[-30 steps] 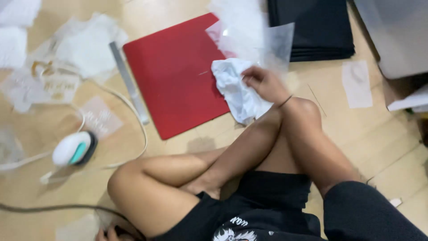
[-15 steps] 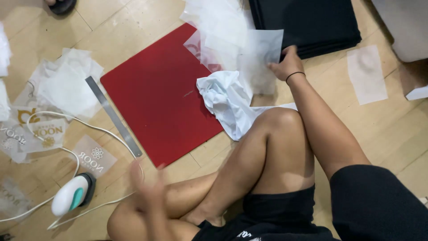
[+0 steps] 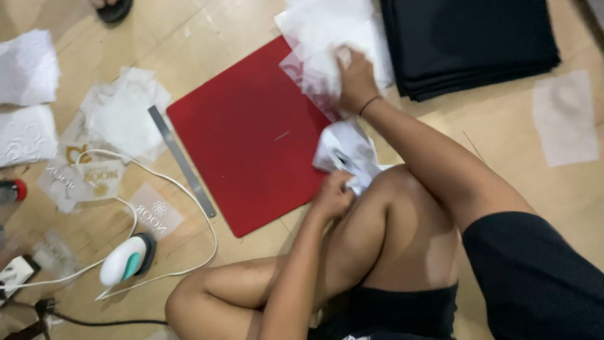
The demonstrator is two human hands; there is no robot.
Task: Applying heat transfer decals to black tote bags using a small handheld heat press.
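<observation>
I sit on a wooden floor with my knees drawn up. My left hand [image 3: 333,194] grips the edge of a crumpled white cloth [image 3: 346,150] lying at the right edge of a red square mat [image 3: 248,132]. My right hand [image 3: 355,79] reaches forward and presses on a pile of thin translucent sheets [image 3: 321,38] at the mat's far corner. A stack of folded black fabric [image 3: 469,41] lies just right of that hand.
A metal ruler [image 3: 181,160] lies along the mat's left edge. A small white and teal iron [image 3: 126,259] with a white cord [image 3: 189,195] sits at the lower left. Printed transfer sheets [image 3: 94,179] and white papers [image 3: 25,69] lie at the left; one sheet [image 3: 565,116] lies right.
My left hand has come up from beside my leg and taken hold of the white cloth. My right hand has moved left onto the translucent sheets. The view shifted closer.
</observation>
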